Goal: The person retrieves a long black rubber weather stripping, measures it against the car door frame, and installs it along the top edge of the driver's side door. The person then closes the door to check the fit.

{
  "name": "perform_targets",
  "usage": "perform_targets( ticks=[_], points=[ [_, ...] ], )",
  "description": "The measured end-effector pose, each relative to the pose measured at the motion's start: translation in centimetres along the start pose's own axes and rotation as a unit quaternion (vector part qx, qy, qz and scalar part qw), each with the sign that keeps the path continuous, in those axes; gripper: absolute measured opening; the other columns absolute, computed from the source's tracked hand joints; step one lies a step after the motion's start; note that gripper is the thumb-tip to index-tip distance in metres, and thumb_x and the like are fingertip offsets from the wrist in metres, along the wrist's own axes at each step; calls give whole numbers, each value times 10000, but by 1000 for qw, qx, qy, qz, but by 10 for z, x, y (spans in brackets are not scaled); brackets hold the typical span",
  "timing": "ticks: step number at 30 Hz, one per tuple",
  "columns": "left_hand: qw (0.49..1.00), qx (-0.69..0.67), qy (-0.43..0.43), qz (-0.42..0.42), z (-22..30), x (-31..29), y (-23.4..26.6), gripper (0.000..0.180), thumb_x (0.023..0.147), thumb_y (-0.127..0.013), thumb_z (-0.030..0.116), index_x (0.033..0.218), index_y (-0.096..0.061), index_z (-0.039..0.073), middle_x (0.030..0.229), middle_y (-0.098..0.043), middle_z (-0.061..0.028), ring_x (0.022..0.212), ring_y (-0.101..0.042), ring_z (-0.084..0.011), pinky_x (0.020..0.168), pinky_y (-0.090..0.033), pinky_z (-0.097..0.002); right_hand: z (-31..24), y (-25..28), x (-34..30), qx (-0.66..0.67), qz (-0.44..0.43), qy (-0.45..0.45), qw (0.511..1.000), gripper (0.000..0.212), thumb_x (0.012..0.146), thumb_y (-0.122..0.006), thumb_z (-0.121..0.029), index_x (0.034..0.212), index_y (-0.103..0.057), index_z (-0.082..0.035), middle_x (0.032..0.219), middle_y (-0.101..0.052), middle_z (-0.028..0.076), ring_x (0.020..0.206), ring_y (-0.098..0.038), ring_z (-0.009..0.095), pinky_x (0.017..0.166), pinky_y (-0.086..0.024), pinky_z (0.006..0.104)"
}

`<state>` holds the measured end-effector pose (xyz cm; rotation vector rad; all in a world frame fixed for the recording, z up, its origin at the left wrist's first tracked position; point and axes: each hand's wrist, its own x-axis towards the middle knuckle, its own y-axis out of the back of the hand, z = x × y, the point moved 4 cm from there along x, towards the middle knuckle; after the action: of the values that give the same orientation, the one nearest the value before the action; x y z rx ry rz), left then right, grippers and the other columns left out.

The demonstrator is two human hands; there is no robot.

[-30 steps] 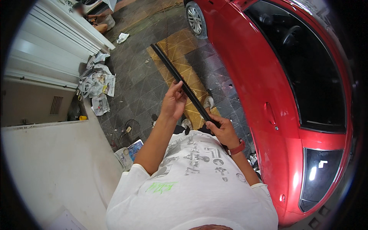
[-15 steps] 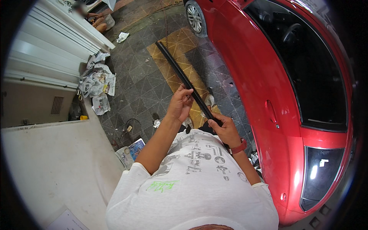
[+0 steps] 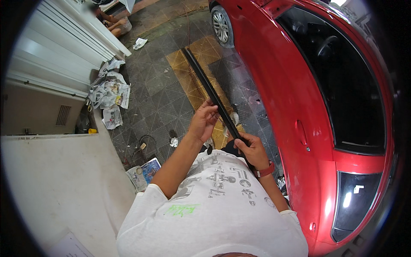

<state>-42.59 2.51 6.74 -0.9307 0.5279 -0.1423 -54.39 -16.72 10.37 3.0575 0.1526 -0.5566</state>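
A long, straight black trim strip (image 3: 199, 73) slants in front of me, its far end up and to the left over the yellow floor tiles. My left hand (image 3: 205, 121) is closed on the middle of it, thumb on top and fingers partly hidden underneath. Nearer my body, my right hand (image 3: 253, 152) grips the strip by its near end, with the thumb laid along it. A red band circles my right wrist. The strip's near tip passes behind my right hand and is hidden.
Along the right stands a red car (image 3: 278, 107) with dark side windows. Crumpled newspaper and plastic (image 3: 109, 92) lie by the white shutter (image 3: 55, 47). A white counter (image 3: 64, 180) runs at the left. Another person (image 3: 113, 23) sits at the far left beyond the shutter.
The strip has rolled slightly, showing more of its grooved side, and its far end has shifted a little right. Both hands keep their hold and sit slightly lower in view.
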Motion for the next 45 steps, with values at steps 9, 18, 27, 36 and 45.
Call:
perform_targets(
  ticks=[9, 18, 27, 36, 45],
  points=[
    [999, -34, 5, 36, 13, 7, -4, 167, 1025, -670, 123, 1175, -705, 61, 1097, -760, -55, 1023, -715, -159, 902, -593, -285, 3, 1, -1, 97, -12, -69, 993, 271, 1054, -722, -157, 1262, -757, 13, 878, -716, -21, 741, -598, 39, 686, -499, 214],
    [997, -32, 15, -62, 3, 23, 20, 335, 1027, -622, 54, 1357, -631, -3, 1237, -741, -72, 1141, -719, -184, 1037, -580, -308, 10, 9, 5, 108, -58, -6, 992, 255, 1078, -703, -192, 1227, -762, 7, 860, -710, -22, 719, -595, 42, 660, -491, 220],
    [986, -69, 48, -142, 11, 17, 18, 389, 1006, -638, 30, 1393, -605, 3, 1341, -687, -95, 1164, -699, -171, 1016, -574, -296, 11, 1, 0, 119, -15, -33, 992, 276, 1053, -693, -140, 1262, -761, 26, 869, -735, 3, 720, -606, 44, 663, -487, 218],
    [998, -37, 15, -43, 22, 14, 4, 182, 1019, -687, 95, 1192, -695, 37, 1114, -758, -63, 983, -730, -144, 911, -605, -281, -3, -6, 5, 138, -45, -39, 989, 225, 1076, -686, -150, 1213, -749, 17, 867, -724, 9, 717, -614, 59, 664, -505, 220],
    [994, -71, -67, 48, 63, 14, 17, 47, 1012, -703, 68, 1029, -730, 34, 1003, -777, -65, 907, -745, -145, 863, -629, -264, 22, 15, -9, 18, -87, -82, 993, 228, 1089, -674, -212, 1156, -742, -4, 854, -714, -6, 761, -612, 63, 718, -497, 244]
  ],
)
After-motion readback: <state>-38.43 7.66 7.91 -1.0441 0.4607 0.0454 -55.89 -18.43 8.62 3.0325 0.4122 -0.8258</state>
